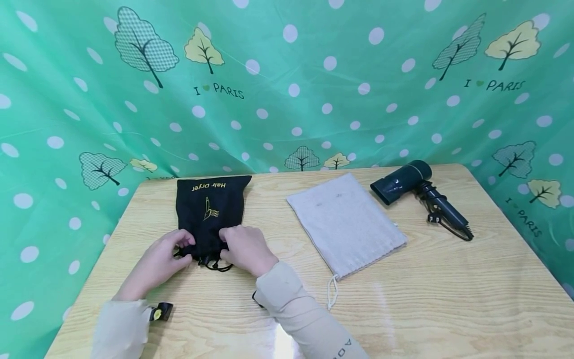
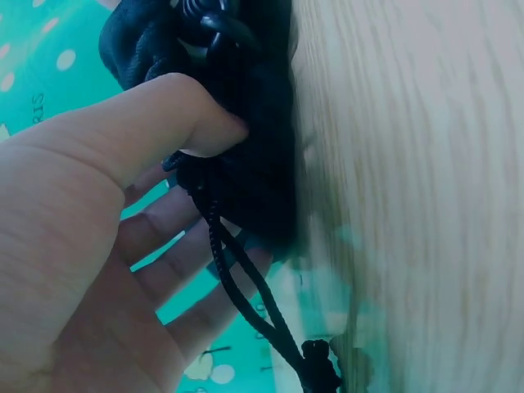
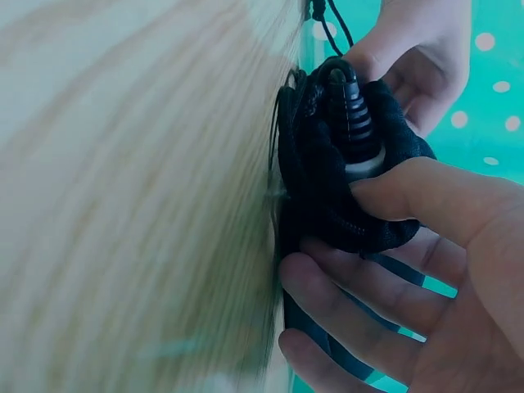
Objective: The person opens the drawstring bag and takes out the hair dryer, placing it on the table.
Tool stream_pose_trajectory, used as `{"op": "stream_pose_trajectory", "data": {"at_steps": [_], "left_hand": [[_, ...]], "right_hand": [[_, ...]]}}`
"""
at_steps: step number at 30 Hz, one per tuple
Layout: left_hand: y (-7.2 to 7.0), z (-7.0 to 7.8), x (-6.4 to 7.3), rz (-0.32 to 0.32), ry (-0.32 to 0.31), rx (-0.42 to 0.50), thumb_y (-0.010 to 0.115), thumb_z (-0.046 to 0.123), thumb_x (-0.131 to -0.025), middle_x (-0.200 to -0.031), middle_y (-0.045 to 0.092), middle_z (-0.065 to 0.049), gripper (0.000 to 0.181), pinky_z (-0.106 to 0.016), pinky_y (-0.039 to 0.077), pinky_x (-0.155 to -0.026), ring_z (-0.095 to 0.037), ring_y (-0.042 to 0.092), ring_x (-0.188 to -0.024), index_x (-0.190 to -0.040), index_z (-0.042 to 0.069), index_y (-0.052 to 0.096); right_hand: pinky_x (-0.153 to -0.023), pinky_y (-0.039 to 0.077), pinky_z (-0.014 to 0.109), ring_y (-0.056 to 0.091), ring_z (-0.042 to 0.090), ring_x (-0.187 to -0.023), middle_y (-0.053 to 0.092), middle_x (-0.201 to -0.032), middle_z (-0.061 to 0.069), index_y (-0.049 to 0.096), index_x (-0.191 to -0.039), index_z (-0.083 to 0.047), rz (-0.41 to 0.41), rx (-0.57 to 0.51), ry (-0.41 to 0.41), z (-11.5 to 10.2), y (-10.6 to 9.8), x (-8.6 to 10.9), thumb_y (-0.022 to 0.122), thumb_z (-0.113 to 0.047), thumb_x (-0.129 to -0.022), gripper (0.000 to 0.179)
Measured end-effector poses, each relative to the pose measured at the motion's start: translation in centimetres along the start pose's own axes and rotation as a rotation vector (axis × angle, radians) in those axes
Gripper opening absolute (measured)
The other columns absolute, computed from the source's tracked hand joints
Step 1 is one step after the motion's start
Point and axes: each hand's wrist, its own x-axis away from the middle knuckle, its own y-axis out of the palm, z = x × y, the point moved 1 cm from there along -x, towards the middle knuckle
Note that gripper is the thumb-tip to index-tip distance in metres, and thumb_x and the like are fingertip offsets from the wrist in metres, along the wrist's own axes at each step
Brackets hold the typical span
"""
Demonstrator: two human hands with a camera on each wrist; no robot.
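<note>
A black drawstring bag (image 1: 211, 199) with gold "Hair Dryer" lettering lies at the left of the table, its mouth toward me. My left hand (image 1: 163, 257) pinches one side of that mouth, thumb over the fabric and fingers behind it. On the opposite side my right hand (image 1: 245, 248) grips the gathered edge between thumb and fingers. Inside the mouth shows the ribbed cord end of a handle (image 3: 348, 123); the rest of that thing is hidden by the bag. A black drawstring (image 2: 237, 274) hangs in a loop beside my left fingers.
A grey cloth bag (image 1: 345, 219) with a white string lies flat at the middle. Farther right rests a dark green hair dryer (image 1: 403, 179), its cord and plug bunched along the handle. A green patterned curtain (image 1: 287, 99) rises behind the wooden table (image 1: 426, 299).
</note>
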Motion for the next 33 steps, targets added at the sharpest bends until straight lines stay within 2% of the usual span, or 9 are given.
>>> {"op": "stream_pose_trajectory", "data": {"at_steps": [9, 14, 17, 21, 25, 33], "left_hand": [[-0.1, -0.4, 0.0, -0.016, -0.020, 0.001, 0.070, 0.001, -0.078, -0.100, 0.064, -0.004, 0.026, -0.046, 0.050, -0.083, -0.026, 0.060, -0.094, -0.099, 0.014, 0.061], [-0.2, -0.4, 0.1, -0.024, -0.040, -0.007, 0.072, 0.003, -0.079, -0.100, 0.063, -0.005, 0.025, -0.047, 0.051, -0.083, -0.026, 0.059, -0.094, -0.099, 0.013, 0.061], [-0.3, -0.2, 0.1, -0.024, -0.045, -0.013, 0.075, 0.005, -0.079, -0.100, 0.063, -0.005, 0.026, -0.046, 0.050, -0.083, -0.026, 0.059, -0.094, -0.099, 0.013, 0.061], [-0.3, 0.1, 0.0, -0.022, -0.044, -0.009, 0.075, 0.005, -0.079, -0.099, 0.062, -0.004, 0.026, -0.046, 0.050, -0.083, -0.025, 0.058, -0.094, -0.099, 0.013, 0.061], [-0.5, 0.2, 0.1, -0.014, -0.041, -0.001, 0.073, 0.002, -0.079, -0.100, 0.062, -0.006, 0.026, -0.047, 0.051, -0.084, -0.026, 0.059, -0.095, -0.100, 0.012, 0.061], [-0.8, -0.2, 0.2, -0.036, -0.036, 0.016, 0.070, 0.000, -0.080, -0.103, 0.063, -0.007, 0.025, -0.049, 0.051, -0.085, -0.029, 0.060, -0.098, -0.101, 0.012, 0.061]], "right_hand": [[-0.049, 0.028, 0.027, 0.038, 0.013, -0.059, 0.033, -0.065, -0.007, 0.039, -0.068, -0.020, -0.062, -0.059, 0.037, 1.3, -0.7, 0.2, 0.074, -0.025, -0.081, 0.037], [-0.051, 0.036, 0.027, 0.047, 0.011, -0.062, 0.050, -0.071, -0.010, 0.056, -0.077, -0.021, -0.078, -0.059, 0.056, 1.4, -0.7, 0.0, 0.076, -0.030, -0.082, 0.023], [-0.054, 0.042, 0.028, 0.054, 0.010, -0.066, 0.058, -0.078, -0.011, 0.062, -0.084, -0.021, -0.088, -0.061, 0.065, 1.3, -0.7, -0.1, 0.077, -0.035, -0.082, 0.020], [-0.054, 0.040, 0.027, 0.053, 0.010, -0.065, 0.057, -0.076, -0.011, 0.060, -0.081, -0.022, -0.091, -0.076, 0.057, 1.5, -0.9, -0.1, 0.077, -0.036, -0.083, 0.022], [-0.052, 0.037, 0.026, 0.049, 0.011, -0.063, 0.052, -0.072, -0.009, 0.057, -0.076, -0.021, -0.089, -0.085, 0.039, 1.8, -1.1, -0.1, 0.075, -0.030, -0.084, 0.021], [-0.053, 0.030, 0.026, 0.042, 0.012, -0.062, 0.037, -0.067, -0.007, 0.045, -0.070, -0.020, -0.133, -0.120, 0.032, 2.9, -1.5, 0.1, 0.072, -0.022, -0.083, 0.030]]}}
